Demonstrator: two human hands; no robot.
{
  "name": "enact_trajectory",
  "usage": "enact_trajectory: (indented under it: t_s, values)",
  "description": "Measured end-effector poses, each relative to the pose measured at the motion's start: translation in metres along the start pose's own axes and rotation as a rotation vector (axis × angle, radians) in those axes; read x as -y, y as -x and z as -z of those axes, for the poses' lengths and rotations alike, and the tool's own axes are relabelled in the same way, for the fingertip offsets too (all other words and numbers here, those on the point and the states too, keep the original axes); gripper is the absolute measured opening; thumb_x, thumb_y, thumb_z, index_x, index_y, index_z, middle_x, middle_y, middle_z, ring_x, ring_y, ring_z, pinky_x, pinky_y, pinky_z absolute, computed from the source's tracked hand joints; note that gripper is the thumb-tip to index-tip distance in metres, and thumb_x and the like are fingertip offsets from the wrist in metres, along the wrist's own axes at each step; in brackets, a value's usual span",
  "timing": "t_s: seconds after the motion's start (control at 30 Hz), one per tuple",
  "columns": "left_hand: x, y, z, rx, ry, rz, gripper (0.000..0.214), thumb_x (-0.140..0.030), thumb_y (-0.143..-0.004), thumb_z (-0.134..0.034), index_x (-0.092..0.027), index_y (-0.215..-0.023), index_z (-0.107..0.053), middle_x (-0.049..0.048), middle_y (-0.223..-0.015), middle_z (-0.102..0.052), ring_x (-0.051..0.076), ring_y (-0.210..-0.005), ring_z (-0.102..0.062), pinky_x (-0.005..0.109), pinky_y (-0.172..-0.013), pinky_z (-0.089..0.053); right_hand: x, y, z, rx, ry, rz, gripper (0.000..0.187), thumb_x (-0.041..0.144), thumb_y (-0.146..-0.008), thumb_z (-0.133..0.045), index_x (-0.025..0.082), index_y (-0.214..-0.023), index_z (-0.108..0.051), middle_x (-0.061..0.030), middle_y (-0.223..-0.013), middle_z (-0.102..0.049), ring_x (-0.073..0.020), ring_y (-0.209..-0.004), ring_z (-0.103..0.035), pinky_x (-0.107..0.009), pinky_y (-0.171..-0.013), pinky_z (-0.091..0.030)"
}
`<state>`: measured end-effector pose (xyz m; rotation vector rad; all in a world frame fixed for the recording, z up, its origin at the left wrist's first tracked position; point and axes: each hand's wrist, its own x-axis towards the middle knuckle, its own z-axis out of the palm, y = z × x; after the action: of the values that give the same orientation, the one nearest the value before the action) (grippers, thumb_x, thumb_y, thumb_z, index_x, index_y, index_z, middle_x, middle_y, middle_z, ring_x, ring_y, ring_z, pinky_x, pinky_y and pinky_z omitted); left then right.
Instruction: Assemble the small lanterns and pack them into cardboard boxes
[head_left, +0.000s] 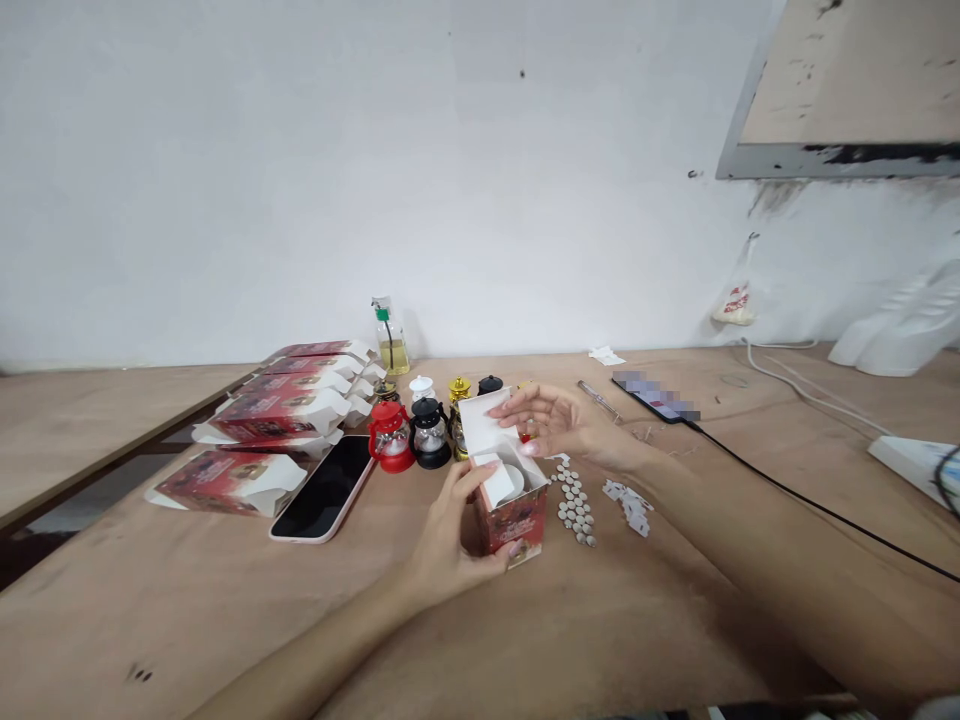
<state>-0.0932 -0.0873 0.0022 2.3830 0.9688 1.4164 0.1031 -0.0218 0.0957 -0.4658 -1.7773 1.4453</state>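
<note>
My left hand [457, 540] is closed around a small red printed cardboard box [517, 525] that stands upright on the table. Its lid flap [484, 420] is raised. A white round object [513, 482] shows inside the box's mouth. Just above and to the right, my right hand [559, 425] has its fingers stretched out and the thumb apart, with the fingertips at the raised flap; whether they touch it I cannot tell. Behind the box stand several miniature lanterns, among them a red lantern [391, 437] and a black lantern [430, 435].
Several red boxes [281, 415] lie at the left, beside a phone [326, 490]. Button cells [576, 505] and small white slips [628, 507] lie right of the box. Farther off are a screwdriver [600, 400], a second phone [656, 398] with a cable, and a bottle [391, 345].
</note>
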Motion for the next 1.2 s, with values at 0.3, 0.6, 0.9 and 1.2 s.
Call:
enact_trajectory:
  t_s: [0.3, 0.6, 0.9, 1.2]
  values:
    - [0.002, -0.002, 0.001, 0.052, 0.047, -0.003, 0.083, -0.026, -0.073, -0.072, -0.029, -0.141, -0.026, 0.0135, -0.133, -0.043, 0.032, -0.123, -0.048, 0.050, -0.099, -0.046, 0.006, 0.012, -0.016, -0.076, 0.366, 0.166, 0.087, 0.028, -0.071, -0.075, 0.037, -0.143, -0.027, -0.0069, -0.148, -0.035, -0.0219, -0.125, -0.048, -0.038, -0.090, -0.054]
    - [0.002, -0.003, -0.004, 0.005, 0.231, 0.180, 0.102, -0.032, -0.072, -0.073, -0.027, -0.145, -0.002, 0.0182, -0.135, -0.043, 0.031, -0.123, -0.051, 0.046, -0.089, -0.055, 0.005, 0.009, -0.015, 0.250, 0.611, 0.353, 0.032, 0.023, -0.089, -0.055, 0.034, -0.118, -0.063, 0.0023, -0.126, -0.064, -0.0154, -0.121, -0.057, -0.042, -0.107, -0.042]
    - [0.014, 0.001, -0.002, 0.278, 0.173, 0.244, 0.076, -0.039, -0.068, -0.076, -0.019, -0.132, -0.042, 0.0133, -0.124, -0.058, 0.032, -0.117, -0.055, 0.048, -0.093, -0.051, 0.001, 0.020, -0.019, 0.301, 0.876, 0.287, 0.046, 0.038, -0.080, -0.067, 0.036, -0.125, -0.058, -0.0047, -0.141, -0.049, -0.0252, -0.129, -0.046, -0.048, -0.107, -0.038]
    - [0.008, -0.006, 0.007, 0.604, -0.241, 0.088, 0.065, -0.055, -0.083, -0.056, -0.022, -0.138, -0.042, 0.0137, -0.142, -0.045, 0.031, -0.133, -0.041, 0.054, -0.110, -0.031, 0.091, 0.003, 0.012, -0.043, 0.876, 0.315, 0.062, 0.042, -0.066, -0.077, 0.030, -0.124, -0.058, -0.0013, -0.112, -0.062, -0.0247, -0.101, -0.059, -0.044, -0.087, -0.051]
